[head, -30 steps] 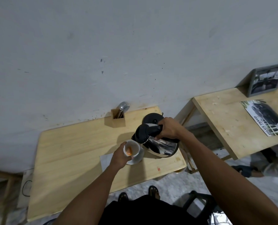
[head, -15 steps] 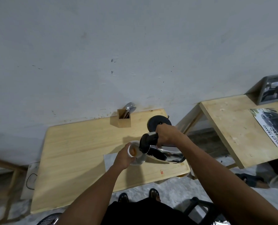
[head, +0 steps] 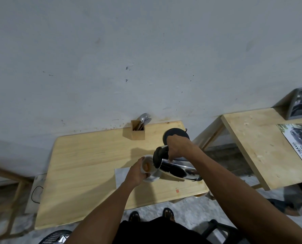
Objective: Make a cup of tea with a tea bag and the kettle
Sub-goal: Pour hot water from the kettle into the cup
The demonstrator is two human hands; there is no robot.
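Note:
A white cup (head: 147, 166) with an orange-brown tea bag (head: 146, 166) inside stands on a white saucer (head: 152, 178) on the wooden table (head: 86, 164). My left hand (head: 135, 173) grips the cup's left side. My right hand (head: 177, 147) holds the black handle of a shiny steel kettle (head: 178, 170), which is tipped far over to the left, its black lid end right above the cup's rim. The kettle's round black base (head: 175, 133) sits on the table behind my right hand.
A wooden holder (head: 138, 132) with spoons and a fork stands at the wall. A pale sheet (head: 122, 175) lies under the saucer. To the right is a second wooden table (head: 263, 147) with a car brochure (head: 298, 143) and a framed photo (head: 301, 104).
The kettle has tipped further, from slightly tilted to nearly lying flat over the cup. My left hand stays on the cup. The view has shifted a little.

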